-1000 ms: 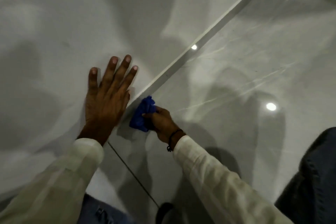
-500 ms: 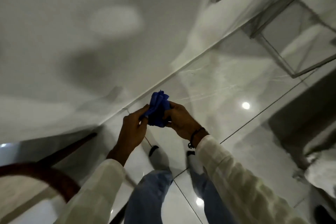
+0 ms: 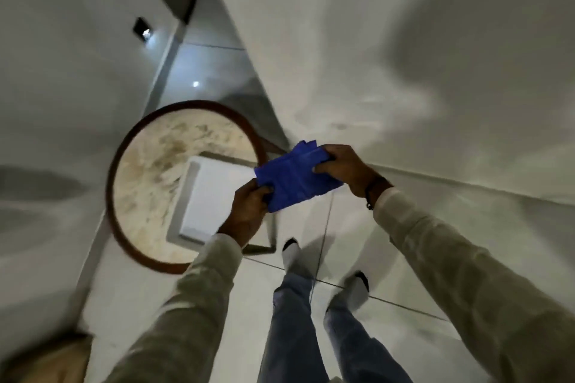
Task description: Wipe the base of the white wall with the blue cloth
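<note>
Blue cloth [image 3: 294,180] held mid-air off the white wall [image 3: 404,56], left hand [image 3: 249,211] grip pinching near corner, right hand [image 3: 345,169] grip pinching far edge: fold flat, clean face out, before dropping to skirting [image 3: 466,188].

Your cloth [image 3: 295,179] stretched between both hands, left hand [image 3: 249,211] at its near-left corner, right hand [image 3: 345,169] at its far-right edge, round tabletop [image 3: 149,165] to your left, tray [image 3: 211,196] on it toward its right edge, wall [image 3: 404,56] ahead-right, your feet on the floor [image 3: 357,227] below the cloth
</note>
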`<state>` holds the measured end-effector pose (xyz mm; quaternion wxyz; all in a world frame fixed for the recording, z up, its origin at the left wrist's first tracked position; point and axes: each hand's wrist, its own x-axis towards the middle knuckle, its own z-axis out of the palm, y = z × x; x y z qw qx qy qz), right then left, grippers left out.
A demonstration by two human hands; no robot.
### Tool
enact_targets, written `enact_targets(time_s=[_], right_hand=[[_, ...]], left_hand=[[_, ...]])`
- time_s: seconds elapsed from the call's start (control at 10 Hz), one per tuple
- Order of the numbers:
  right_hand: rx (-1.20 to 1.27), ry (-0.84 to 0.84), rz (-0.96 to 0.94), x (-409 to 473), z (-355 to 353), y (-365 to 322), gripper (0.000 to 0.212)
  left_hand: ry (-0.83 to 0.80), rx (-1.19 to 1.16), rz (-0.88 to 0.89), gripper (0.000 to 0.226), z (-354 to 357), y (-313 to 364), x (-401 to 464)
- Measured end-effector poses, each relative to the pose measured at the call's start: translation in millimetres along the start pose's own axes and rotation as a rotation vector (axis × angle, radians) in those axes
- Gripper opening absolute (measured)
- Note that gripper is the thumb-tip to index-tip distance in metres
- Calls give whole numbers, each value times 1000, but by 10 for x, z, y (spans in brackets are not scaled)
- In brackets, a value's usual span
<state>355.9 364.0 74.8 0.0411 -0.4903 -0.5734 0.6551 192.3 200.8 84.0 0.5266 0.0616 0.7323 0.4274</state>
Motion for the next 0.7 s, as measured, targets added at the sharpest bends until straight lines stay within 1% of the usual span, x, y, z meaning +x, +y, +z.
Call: enact_targets(time_s=[0.1, 0.2, 0.3, 0.4, 0.5, 0.6, 0.7], right_hand=[[-117, -7, -56, 239, 728, -337, 32], [-232, -112, -102, 530, 1501, -438, 35], [-346, -206, -128, 856, 2179, -422, 33], [-434, -280, -163, 1111, 2693, -275, 27], [-563, -330, -195, 1242, 3021, -146, 25], [-517, -310, -191, 1381, 3145, -73, 27], [-402, -171, -158, 1360, 3058, -146, 26]], left_hand=[[186, -80, -34, 28, -720, -212, -136], [315, -165, -137, 42, -1291, -553, -118], [402, -195, -241, 40, -1704, -839, 71], [458, -216, -328, 38, -1978, -1113, 224], [492, -193, -410, 39, -2151, -1366, 320], [478, -137, -499, 33, -2295, -1531, 461], [522, 54, -539, 34, -2400, -1621, 517]])
